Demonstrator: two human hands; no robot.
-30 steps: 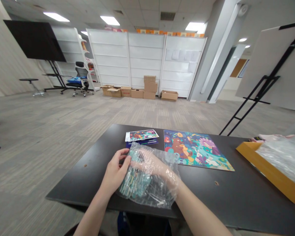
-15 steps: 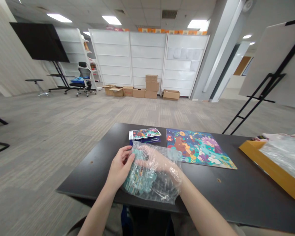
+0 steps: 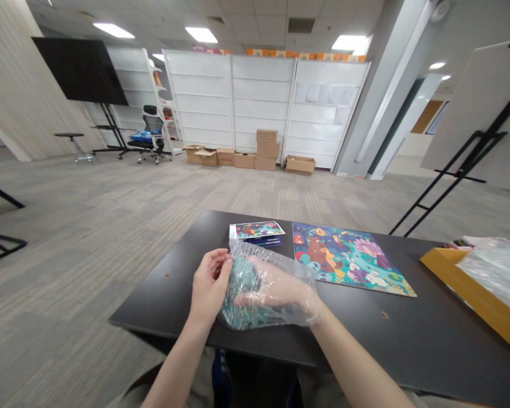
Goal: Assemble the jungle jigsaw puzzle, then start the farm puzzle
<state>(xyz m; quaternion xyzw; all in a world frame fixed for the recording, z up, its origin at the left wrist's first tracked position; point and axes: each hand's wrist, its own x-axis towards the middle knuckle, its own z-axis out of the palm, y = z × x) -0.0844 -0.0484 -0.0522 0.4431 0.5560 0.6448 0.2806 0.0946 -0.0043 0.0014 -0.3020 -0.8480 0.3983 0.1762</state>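
A clear plastic bag (image 3: 289, 271) with teal pieces (image 3: 244, 283) inside lies near the front of the black table. My left hand (image 3: 212, 280) pinches the bag's left edge between thumb and curled fingers. Inside the bag, seen through the film, is my right hand (image 3: 270, 283), its thumb and fingers apart around the teal pieces. Whether it grips any of them cannot be made out through the glare. Just behind the bag are a small picture card (image 3: 259, 229) and a dark blue printed item (image 3: 266, 242).
On the black table (image 3: 348, 328), a colourful forest-animal picture board (image 3: 352, 258) lies right of the bag. A yellow-orange box (image 3: 471, 294) holding clear plastic stands at the far right. Beyond the table are cardboard boxes (image 3: 267, 150), an office chair (image 3: 151, 133) and a stand (image 3: 454, 175).
The bag's loose right part has been drawn up around my right wrist and no longer spreads toward the table's front edge. The whole view has shifted slightly.
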